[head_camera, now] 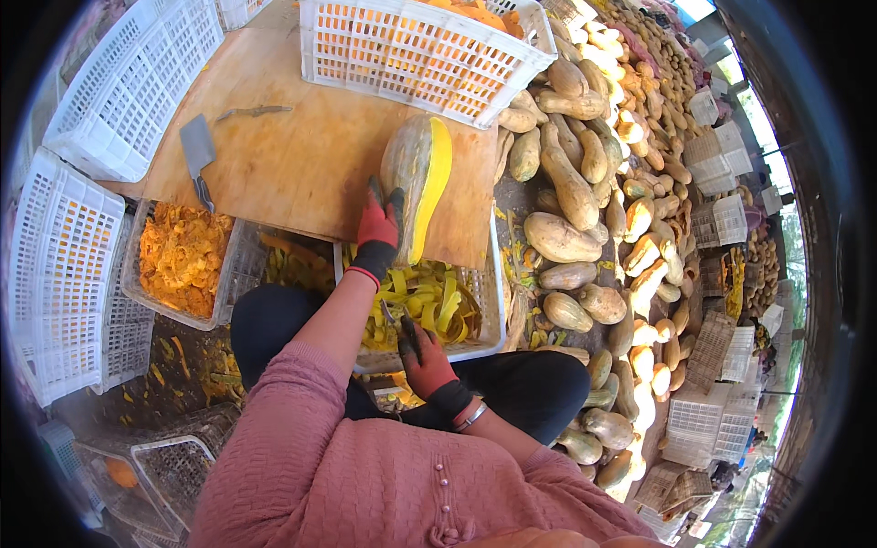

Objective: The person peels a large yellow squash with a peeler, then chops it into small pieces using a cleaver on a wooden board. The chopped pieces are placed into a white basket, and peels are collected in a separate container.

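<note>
A large squash (403,161) lies lengthwise on the wooden board (294,157), its near end at the board's front edge. One long bright yellow strip has been bared along its right side; the other visible skin is dull grey-green and tan. My left hand (381,222), in a red and black glove, holds the squash from its left side near the close end. Lower down, my gloved right hand (426,362) grips what looks like a peeler (389,314), apart from the squash. Beneath it, green-yellow peelings (438,308) fill a white plastic crate (499,301).
A cleaver (198,154) and a thin tool (253,111) lie on the board. A white crate (425,58) of orange pieces stands at its far edge. Orange pulp (183,257) fills a crate at left. Whole squashes (569,240) are heaped on the right, with stacked crates (699,421) beyond.
</note>
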